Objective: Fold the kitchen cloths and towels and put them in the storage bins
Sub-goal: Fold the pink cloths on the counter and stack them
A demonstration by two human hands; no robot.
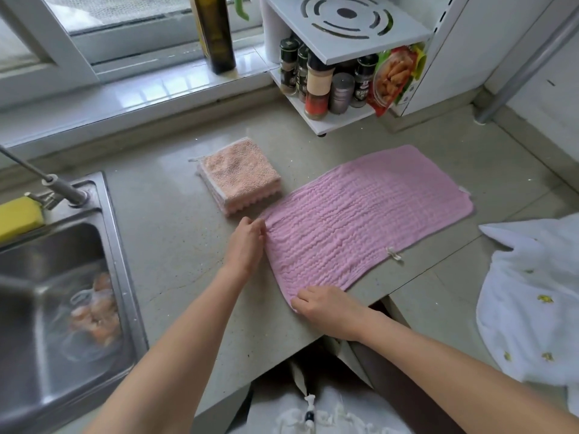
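Note:
A pink crinkled towel (360, 214) lies spread flat on the grey countertop (175, 245), its long side running from near me to the far right. My left hand (246, 242) pinches its near-left corner. My right hand (326, 305) grips the corner closest to me, by the counter's front edge. A stack of folded peach cloths (239, 177) rests just beyond the towel's left end. No storage bin is in view.
A steel sink (62, 296) with a tap and a yellow sponge (18, 217) fills the left. A white rack of spice jars (326, 86) stands at the back. A dark bottle (217, 32) sits on the windowsill. White cloth (532, 308) lies at the right.

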